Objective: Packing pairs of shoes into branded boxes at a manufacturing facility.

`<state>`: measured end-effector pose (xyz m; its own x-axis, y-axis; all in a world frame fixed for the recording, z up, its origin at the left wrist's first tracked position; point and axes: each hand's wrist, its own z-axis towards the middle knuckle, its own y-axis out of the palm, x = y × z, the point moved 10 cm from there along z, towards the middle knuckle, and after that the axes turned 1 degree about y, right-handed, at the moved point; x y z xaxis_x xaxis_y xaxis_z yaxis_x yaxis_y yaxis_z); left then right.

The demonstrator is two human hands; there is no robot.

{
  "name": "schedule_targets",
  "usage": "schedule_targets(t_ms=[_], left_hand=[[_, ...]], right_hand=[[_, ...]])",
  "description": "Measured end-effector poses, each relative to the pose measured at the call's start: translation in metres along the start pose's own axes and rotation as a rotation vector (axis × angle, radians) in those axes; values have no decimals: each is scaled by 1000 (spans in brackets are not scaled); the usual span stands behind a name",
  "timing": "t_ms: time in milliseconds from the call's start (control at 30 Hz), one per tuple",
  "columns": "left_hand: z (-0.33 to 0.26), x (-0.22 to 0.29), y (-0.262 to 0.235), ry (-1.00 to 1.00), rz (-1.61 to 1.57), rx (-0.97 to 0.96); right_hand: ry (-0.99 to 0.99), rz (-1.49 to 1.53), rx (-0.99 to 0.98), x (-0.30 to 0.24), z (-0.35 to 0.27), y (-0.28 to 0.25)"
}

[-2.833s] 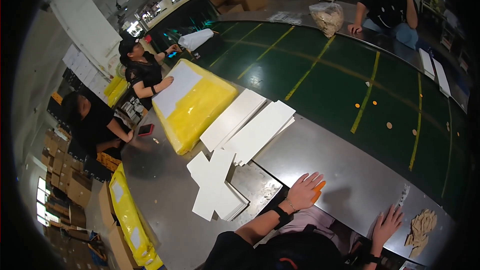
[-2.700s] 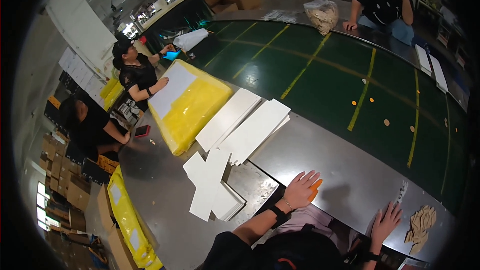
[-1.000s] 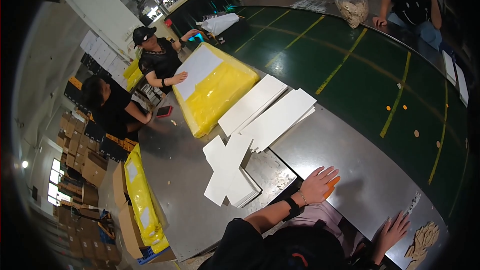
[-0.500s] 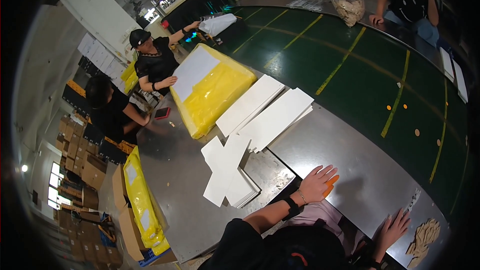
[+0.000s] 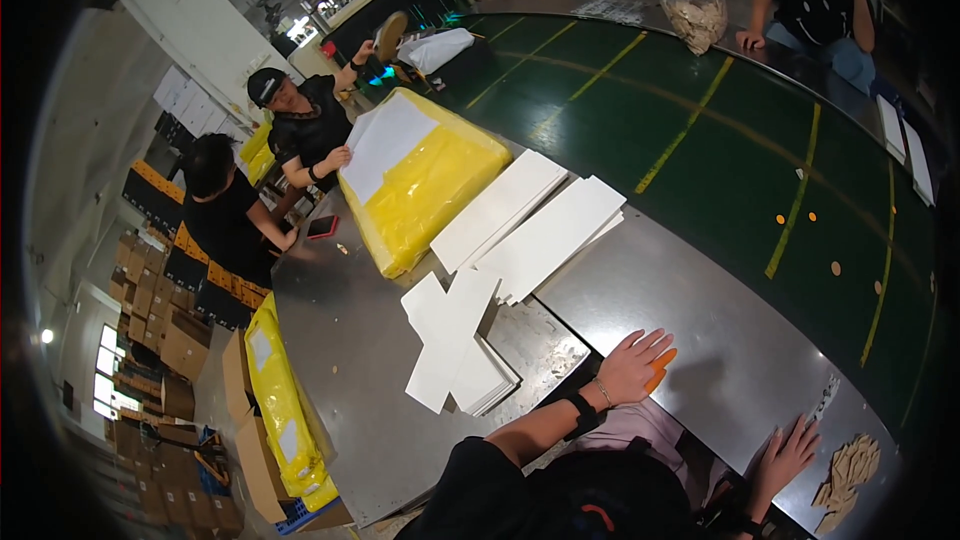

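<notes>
Raised above the far side of the table, a co-worker's hand (image 5: pixel 361 53) is now holding up a brown, rounded thing (image 5: pixel 391 35), where a moment ago it was reaching lower toward the white bag (image 5: pixel 437 49). At the far left, a long yellow package (image 5: pixel 284 410) is lying by the table's edge, with a red-edged phone (image 5: pixel 322 227) resting above it to the right. Next, a yellow-wrapped bundle (image 5: pixel 440 192) is filling the far stretch, and white card pieces (image 5: pixel 455 340) are lying crossed and stacked between it and the wearer. Just right of these, the left hand (image 5: pixel 632 368) is resting palm down on the metal table (image 5: pixel 640 270), fingers loosely extended, an orange covering showing along its right side. Farther right, the right hand (image 5: pixel 787 455) is lying with fingers spread, grasping nothing. Both hands are keeping their places. Orange discs (image 5: pixel 780 219) are dotting the green surface (image 5: pixel 680 200) beyond, while tan pieces (image 5: pixel 846 475) are lying heaped just beside the right hand.
</notes>
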<state>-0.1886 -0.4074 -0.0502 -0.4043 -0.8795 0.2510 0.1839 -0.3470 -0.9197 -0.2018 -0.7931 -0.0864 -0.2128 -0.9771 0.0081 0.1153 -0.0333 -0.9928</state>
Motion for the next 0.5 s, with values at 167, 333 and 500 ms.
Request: schedule_targets(t_ms=[167, 333, 500], left_hand=[[-1, 0, 4, -2, -12, -26], [1, 1, -3, 3, 9, 2], [1, 1, -3, 1, 7, 6]], right_hand=[[0, -21, -1, 0, 0, -1], [-1, -12, -5, -1, 0, -1], [4, -14, -13, 0, 0, -1]])
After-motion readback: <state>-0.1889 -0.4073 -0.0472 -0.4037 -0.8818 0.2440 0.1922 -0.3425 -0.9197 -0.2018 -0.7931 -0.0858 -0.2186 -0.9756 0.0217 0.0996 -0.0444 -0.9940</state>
